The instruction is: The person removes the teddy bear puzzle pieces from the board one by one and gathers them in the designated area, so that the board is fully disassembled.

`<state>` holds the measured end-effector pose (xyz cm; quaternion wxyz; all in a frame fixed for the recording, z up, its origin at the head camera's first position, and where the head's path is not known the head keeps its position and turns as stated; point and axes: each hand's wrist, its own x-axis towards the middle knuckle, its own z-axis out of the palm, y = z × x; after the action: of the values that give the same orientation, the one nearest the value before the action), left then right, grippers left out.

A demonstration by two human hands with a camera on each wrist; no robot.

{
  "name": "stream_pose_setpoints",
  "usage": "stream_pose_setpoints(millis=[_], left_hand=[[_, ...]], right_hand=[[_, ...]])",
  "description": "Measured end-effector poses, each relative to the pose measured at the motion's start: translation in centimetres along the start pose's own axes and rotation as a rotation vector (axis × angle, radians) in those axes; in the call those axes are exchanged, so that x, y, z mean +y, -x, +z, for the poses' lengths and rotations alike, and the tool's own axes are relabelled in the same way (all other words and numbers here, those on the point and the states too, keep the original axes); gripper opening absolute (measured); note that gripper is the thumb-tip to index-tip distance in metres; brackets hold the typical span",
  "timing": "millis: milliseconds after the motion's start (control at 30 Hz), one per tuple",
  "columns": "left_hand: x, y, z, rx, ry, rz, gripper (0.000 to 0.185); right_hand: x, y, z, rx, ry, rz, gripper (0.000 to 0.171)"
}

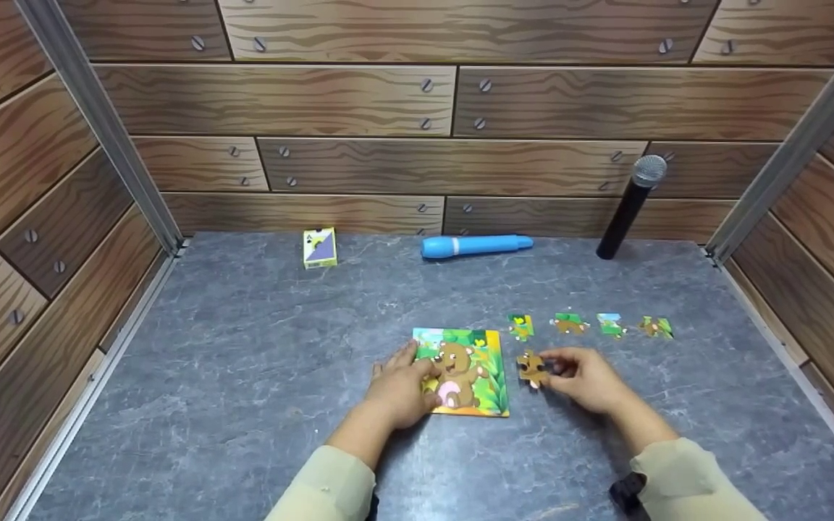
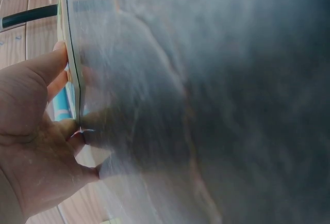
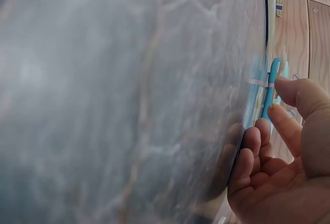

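Note:
A square bear puzzle board (image 1: 488, 362) lies flat on the table, showing a brown bear among green leaves. My left hand (image 1: 401, 387) rests over its left side, thumb and forefinger on the picture, the other fingers by its left edge. Just right of the board, my right hand (image 1: 585, 380) pinches a brown puzzle piece (image 1: 531, 367) between thumb and forefinger. The right wrist view shows the curled other fingers (image 3: 242, 167) low against the tabletop; the piece cannot be made out there. In the left wrist view the left palm (image 2: 36, 157) faces the camera.
Several loose puzzle pieces (image 1: 569, 323) lie in a row behind the right hand. Farther back are a yellow card box (image 1: 320, 248), a blue marker-shaped tube (image 1: 476, 246) and an upright black microphone (image 1: 627, 213). Wood-patterned walls (image 1: 359, 101) enclose the grey table.

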<state>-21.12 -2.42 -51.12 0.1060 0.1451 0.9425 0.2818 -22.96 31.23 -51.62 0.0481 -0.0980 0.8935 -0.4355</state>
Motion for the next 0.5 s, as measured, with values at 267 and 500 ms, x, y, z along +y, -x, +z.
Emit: stream_pose_setpoints(millis=[267, 500], left_hand=[[-0.25, -0.06, 0.31, -0.004, -0.001, 0.005, 0.041], [-0.19, -0.02, 0.16, 0.000, -0.009, 0.009, 0.040]], right_hand=[[0.32, -0.39, 0.42, 0.001, 0.077, 0.030, 0.041], [0.31, -0.57, 0.50, 0.009, 0.086, 0.038, 0.040]])
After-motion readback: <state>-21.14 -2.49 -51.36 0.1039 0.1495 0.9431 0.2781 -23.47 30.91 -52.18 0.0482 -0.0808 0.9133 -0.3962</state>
